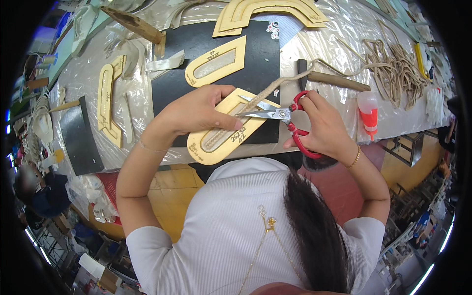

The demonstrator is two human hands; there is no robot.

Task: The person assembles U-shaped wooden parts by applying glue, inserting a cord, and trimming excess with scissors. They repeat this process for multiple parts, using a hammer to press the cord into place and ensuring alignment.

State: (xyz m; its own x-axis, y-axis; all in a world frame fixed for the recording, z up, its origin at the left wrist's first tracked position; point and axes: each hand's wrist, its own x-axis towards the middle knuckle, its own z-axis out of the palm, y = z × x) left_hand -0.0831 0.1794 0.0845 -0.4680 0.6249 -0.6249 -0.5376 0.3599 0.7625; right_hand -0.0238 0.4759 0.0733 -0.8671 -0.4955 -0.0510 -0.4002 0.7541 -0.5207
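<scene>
1. Right hand (pixel 322 125), right of centre in the frame, clenched through the red loops of the scissors (pixel 282 117); blades parted, tips pointing left toward the braided cord (pixel 268 93).
2. Left hand (pixel 194 110), at the centre, fingers curled and pinching down over the near end of that cord, thumb stretched toward the blades; exactly what lies under the fingers cannot be told.
3. Cord running from the pinch up and right across the frame to the loose tangle of rope (pixel 398 69) at upper right; cut end lying over the tan slotted template (pixel 223 135) on the black mat (pixel 260 59).
4. Best done, by judgement: keep the cord taut between pinch and blades, set it deep in the throat of the scissors, close in one firm stroke square to the braid.
5. Worth minding: left thumb close beside the blade tips; keep it back before closing.
6. Nearby: a squeeze bottle with orange liquid (pixel 368 115) at right, a wooden-handled tool (pixel 337 80) above the right hand.
</scene>
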